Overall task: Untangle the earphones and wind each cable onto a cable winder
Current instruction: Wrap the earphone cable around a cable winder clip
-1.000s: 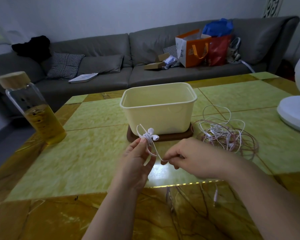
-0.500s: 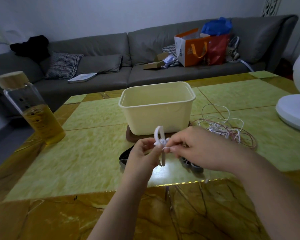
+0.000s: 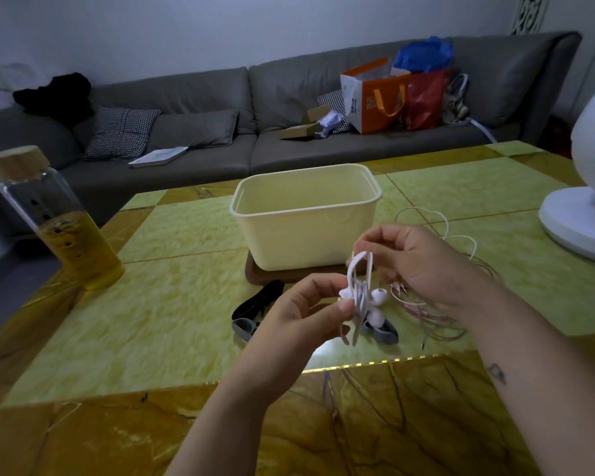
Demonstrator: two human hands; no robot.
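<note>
Both hands are raised just above the table (image 3: pixel 152 304), close together, clamped on one coiled bundle of white earphones (image 3: pixel 360 290). Left hand (image 3: pixel 296 317) pinches the bundle's middle between thumb and curled fingers. Right hand (image 3: pixel 423 266) has its fingertips curled onto the top loop. Two earbuds protrude from the coil's right side.

On the yellow-green stone table, a tangle of cables (image 3: pixel 440 310), pinkish and white, lies under and beyond the right wrist. A grey winder (image 3: pixel 244 328) lies below the left hand; a second grey piece (image 3: pixel 383 333) lies under the bundle. A cream tub (image 3: pixel 306 231) stands on a brown tray (image 3: pixel 282 277); a bottle (image 3: pixel 66 235) of amber liquid stands at left. A grey sofa (image 3: pixel 193 97) carries shopping bags (image 3: pixel 375 97).

A white fan (image 3: pixel 581 221) is cut off at the right edge. Whether the coil sits on a winder cannot be told.
</note>
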